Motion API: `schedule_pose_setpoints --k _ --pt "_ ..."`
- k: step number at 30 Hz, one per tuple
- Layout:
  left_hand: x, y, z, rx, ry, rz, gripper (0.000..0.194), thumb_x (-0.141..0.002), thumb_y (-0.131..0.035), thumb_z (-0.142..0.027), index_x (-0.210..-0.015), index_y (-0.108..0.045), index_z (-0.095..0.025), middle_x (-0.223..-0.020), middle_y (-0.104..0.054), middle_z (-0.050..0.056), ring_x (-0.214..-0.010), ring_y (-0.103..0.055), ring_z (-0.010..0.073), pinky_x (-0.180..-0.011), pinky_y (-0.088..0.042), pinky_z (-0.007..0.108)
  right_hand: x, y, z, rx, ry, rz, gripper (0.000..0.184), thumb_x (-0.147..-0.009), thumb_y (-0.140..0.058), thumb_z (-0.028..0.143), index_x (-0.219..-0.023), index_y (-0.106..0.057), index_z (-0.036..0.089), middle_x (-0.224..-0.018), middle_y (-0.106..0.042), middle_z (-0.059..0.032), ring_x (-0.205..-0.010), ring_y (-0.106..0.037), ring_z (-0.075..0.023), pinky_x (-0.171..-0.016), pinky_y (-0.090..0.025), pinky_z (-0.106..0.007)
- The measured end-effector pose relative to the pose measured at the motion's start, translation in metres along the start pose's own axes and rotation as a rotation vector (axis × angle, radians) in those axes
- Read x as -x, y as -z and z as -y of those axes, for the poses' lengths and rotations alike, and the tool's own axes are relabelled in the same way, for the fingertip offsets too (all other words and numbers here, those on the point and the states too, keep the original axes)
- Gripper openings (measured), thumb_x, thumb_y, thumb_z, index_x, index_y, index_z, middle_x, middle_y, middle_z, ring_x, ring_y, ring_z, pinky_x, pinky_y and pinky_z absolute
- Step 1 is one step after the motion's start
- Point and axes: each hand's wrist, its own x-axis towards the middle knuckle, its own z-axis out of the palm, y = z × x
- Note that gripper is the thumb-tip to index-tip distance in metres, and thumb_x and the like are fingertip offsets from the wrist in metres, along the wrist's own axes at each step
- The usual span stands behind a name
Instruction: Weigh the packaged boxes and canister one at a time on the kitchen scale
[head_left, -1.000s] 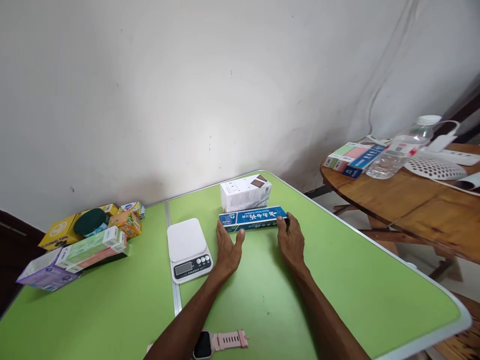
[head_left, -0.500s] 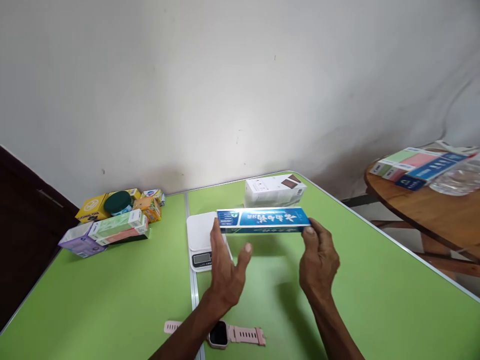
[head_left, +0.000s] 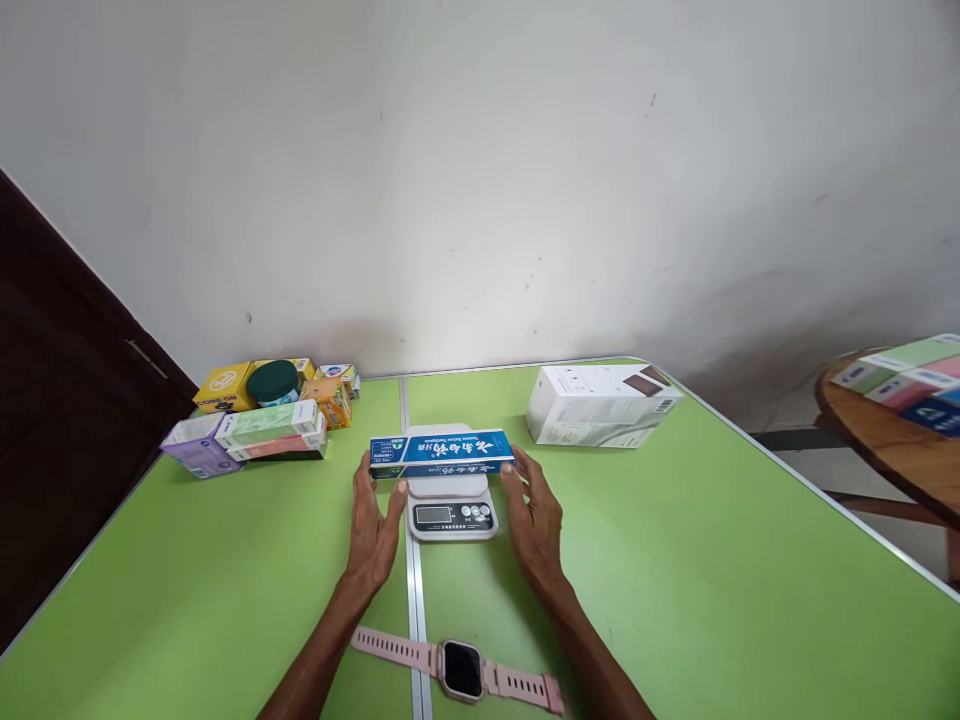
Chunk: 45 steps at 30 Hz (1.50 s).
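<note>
A long blue toothpaste box [head_left: 442, 455] lies level across the plate of a white kitchen scale [head_left: 450, 487]; whether it touches the plate, I cannot tell. My left hand [head_left: 373, 530] is at the box's left end, fingers against the end and thumb near the lower front edge. At the other end, my right hand [head_left: 534, 515] grips the box, thumb in front and fingers behind. The scale's display [head_left: 433, 515] and buttons face me below the box. Closer to me lies a pink-strapped smartwatch [head_left: 462, 670], its screen dark.
A white carton [head_left: 600, 405] stands at the back right of the green table [head_left: 690, 580]. Small boxes, including a purple one [head_left: 199, 447], and a green-lidded jar [head_left: 273, 382] cluster at back left. More boxes lie on a wooden stool [head_left: 855, 400]. A wall rises behind.
The toothpaste box has moved left and is now over the scale, with both hands at its ends. The view has turned right, and the watch is less covered by my left arm.
</note>
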Motion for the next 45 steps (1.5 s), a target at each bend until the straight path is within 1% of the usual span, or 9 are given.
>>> schedule_pose_setpoints --k 6,13,21,25,29,34,37,39,45 --pt "-0.025 0.010 0.032 0.051 -0.027 -0.048 0.079 -0.103 -0.032 -0.072 -0.163 -0.032 -0.020 -0.166 -0.044 0.018 -0.155 -0.043 0.0314 -0.129 -0.034 0.052 -0.022 0.022 -0.019 0.161 0.062 -0.013 0.067 -0.099 -0.040 0.071 -0.122 -0.069 0.016 -0.130 -0.073 -0.0191 -0.122 -0.065 -0.0333 -0.108 -0.048 -0.050" --pt "-0.045 0.013 0.062 0.037 -0.069 -0.102 0.083 -0.100 -0.034 -0.077 -0.158 -0.040 -0.018 -0.157 -0.054 0.020 -0.145 -0.056 0.0305 -0.123 -0.044 0.048 -0.038 0.030 -0.036 0.213 0.092 -0.007 0.064 -0.101 -0.037 0.070 -0.118 -0.069 0.017 -0.125 -0.073 -0.0176 -0.118 -0.065 -0.0318 -0.107 -0.047 -0.049" --pt "-0.042 0.012 0.057 0.039 -0.090 -0.093 0.078 -0.102 -0.036 -0.072 -0.157 -0.043 -0.018 -0.154 -0.057 0.020 -0.144 -0.056 0.0321 -0.123 -0.043 0.052 -0.035 0.031 -0.031 0.175 0.017 -0.004 0.071 -0.099 -0.039 0.073 -0.125 -0.072 0.015 -0.134 -0.072 -0.0190 -0.129 -0.063 -0.0337 -0.113 -0.045 -0.051" --pt "-0.020 0.002 0.050 -0.008 -0.139 -0.087 0.083 -0.099 -0.043 -0.072 -0.161 -0.038 -0.017 -0.167 -0.042 0.020 -0.157 -0.038 0.0335 -0.131 -0.028 0.054 -0.019 0.028 -0.025 0.157 -0.006 0.090 0.076 -0.095 -0.045 0.074 -0.144 -0.064 0.019 -0.153 -0.061 -0.0143 -0.144 -0.053 -0.0356 -0.120 -0.041 -0.053" --pt "0.005 -0.014 0.034 0.019 -0.112 -0.001 0.086 -0.101 -0.044 -0.069 -0.168 -0.026 -0.018 -0.175 -0.025 0.017 -0.165 -0.019 0.0293 -0.136 -0.014 0.047 -0.004 0.024 -0.020 0.182 -0.065 0.130 0.085 -0.088 -0.050 0.081 -0.148 -0.062 0.022 -0.152 -0.062 -0.0126 -0.139 -0.057 -0.0423 -0.113 -0.048 -0.056" --pt "0.016 -0.006 0.017 0.189 0.005 -0.027 0.086 -0.101 -0.047 -0.067 -0.169 -0.023 -0.020 -0.177 -0.023 0.016 -0.165 -0.021 0.0298 -0.135 -0.018 0.045 0.004 0.017 -0.001 0.232 -0.120 0.137 0.090 -0.083 -0.052 0.085 -0.146 -0.064 0.022 -0.145 -0.067 -0.0140 -0.130 -0.061 -0.0464 -0.102 -0.053 -0.057" --pt "0.012 0.016 0.017 0.245 -0.013 -0.135 0.087 -0.100 -0.049 -0.068 -0.169 -0.024 -0.022 -0.176 -0.024 0.015 -0.164 -0.024 0.0308 -0.134 -0.020 0.047 0.009 -0.002 0.014 0.206 -0.098 0.201 0.087 -0.086 -0.056 0.080 -0.150 -0.060 0.021 -0.146 -0.066 -0.0143 -0.131 -0.061 -0.0443 -0.098 -0.054 -0.053" --pt "0.004 0.038 0.018 0.237 -0.078 -0.234 0.086 -0.099 -0.050 -0.069 -0.168 -0.026 -0.022 -0.176 -0.027 0.016 -0.163 -0.026 0.0311 -0.134 -0.020 0.048 0.012 -0.026 0.025 0.143 -0.046 0.260 0.088 -0.086 -0.058 0.079 -0.151 -0.059 0.019 -0.150 -0.063 -0.0152 -0.133 -0.060 -0.0427 -0.101 -0.053 -0.052" --pt "-0.054 0.130 0.015 0.068 -0.224 -0.499 0.086 -0.099 -0.051 -0.068 -0.166 -0.025 -0.020 -0.172 -0.032 0.018 -0.159 -0.033 0.0323 -0.132 -0.025 0.051 0.013 -0.136 0.065 -0.071 0.072 0.520 0.089 -0.089 -0.062 0.075 -0.160 -0.046 0.023 -0.165 -0.048 -0.0128 -0.144 -0.052 -0.0366 -0.116 -0.045 -0.051"
